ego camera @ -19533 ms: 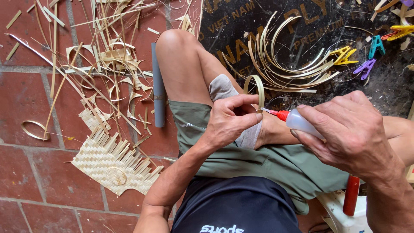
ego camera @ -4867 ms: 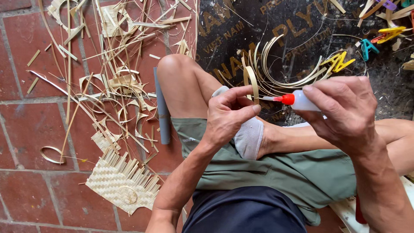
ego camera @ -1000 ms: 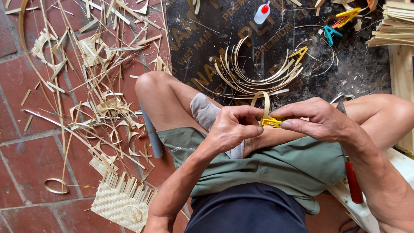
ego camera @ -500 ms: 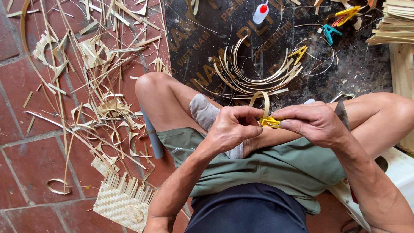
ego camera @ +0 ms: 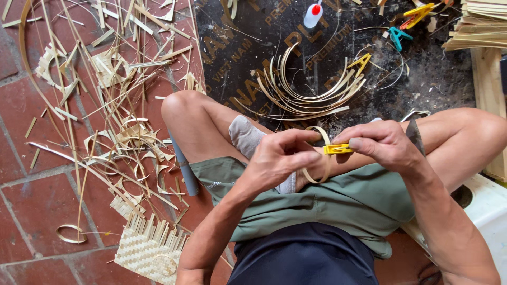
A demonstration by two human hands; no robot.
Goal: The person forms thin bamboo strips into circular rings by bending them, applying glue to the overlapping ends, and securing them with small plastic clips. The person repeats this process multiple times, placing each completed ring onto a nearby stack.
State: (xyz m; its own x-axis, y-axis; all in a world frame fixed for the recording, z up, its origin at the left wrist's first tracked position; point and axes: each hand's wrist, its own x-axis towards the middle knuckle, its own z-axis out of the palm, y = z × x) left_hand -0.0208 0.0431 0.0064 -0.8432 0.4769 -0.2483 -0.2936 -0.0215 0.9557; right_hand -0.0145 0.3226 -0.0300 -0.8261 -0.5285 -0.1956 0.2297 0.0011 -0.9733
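Over my lap, my left hand pinches a small ring bent from a thin bamboo strip. My right hand squeezes a yellow clip against the ring's upper right side. Both hands meet at the ring, above my green shorts. A white glue bottle with a red tip lies on the dark mat far ahead, out of either hand. A bundle of curved bamboo strips, with a yellow clip on its right end, rests on the mat just beyond my knees.
Loose bamboo strips and rings litter the red brick floor at left. A woven bamboo patch lies near my left elbow. Yellow and teal clips sit at the mat's far right, beside stacked strips. A grey tube lies under my left thigh.
The glue bottle that my right hand held earlier now lies on the mat, and that hand has the yellow clip instead. Over the last second both hands stay nearly still at the ring.
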